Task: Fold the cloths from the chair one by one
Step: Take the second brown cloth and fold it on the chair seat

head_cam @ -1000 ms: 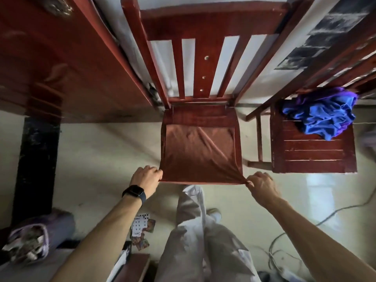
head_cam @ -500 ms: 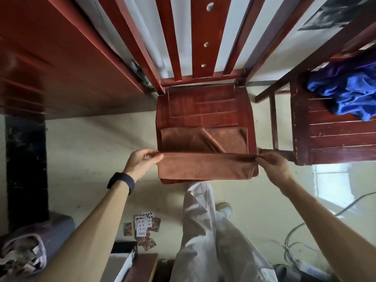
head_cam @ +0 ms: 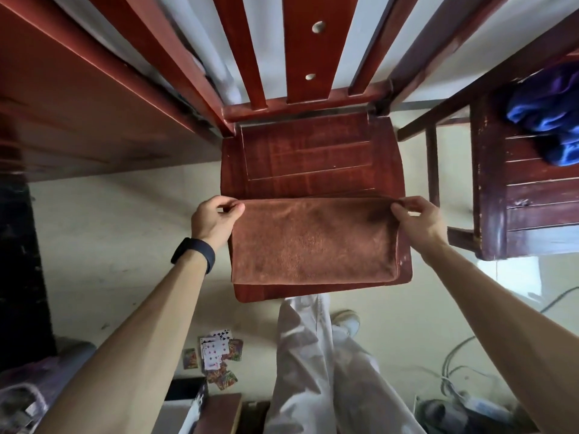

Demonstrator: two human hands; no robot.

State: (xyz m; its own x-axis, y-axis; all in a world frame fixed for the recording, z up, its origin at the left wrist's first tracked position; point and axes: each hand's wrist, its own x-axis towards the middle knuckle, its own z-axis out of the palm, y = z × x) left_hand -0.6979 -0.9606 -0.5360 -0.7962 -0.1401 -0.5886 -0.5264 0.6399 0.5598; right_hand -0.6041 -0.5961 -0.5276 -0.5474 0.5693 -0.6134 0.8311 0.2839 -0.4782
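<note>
A brown cloth [head_cam: 313, 242] lies folded in half on the front part of a red wooden chair seat [head_cam: 313, 158]. My left hand [head_cam: 214, 219] pinches its far left corner. My right hand [head_cam: 418, 219] pinches its far right corner. Both hands hold the doubled edge flat against the seat. A crumpled blue cloth [head_cam: 548, 120] sits in a heap on a second, darker wooden chair [head_cam: 517, 202] to the right.
A red wooden table [head_cam: 78, 104] stands at the left, close to the chair. Playing cards [head_cam: 216, 355] lie scattered on the pale floor by my legs. Cables [head_cam: 454, 371] run at the lower right, and a bag [head_cam: 28, 399] sits at the lower left.
Both hands lifted the near edge of the brown cloth and carried it away from me over the rest, so the cloth now lies folded in half. The camera has moved closer to the chair.
</note>
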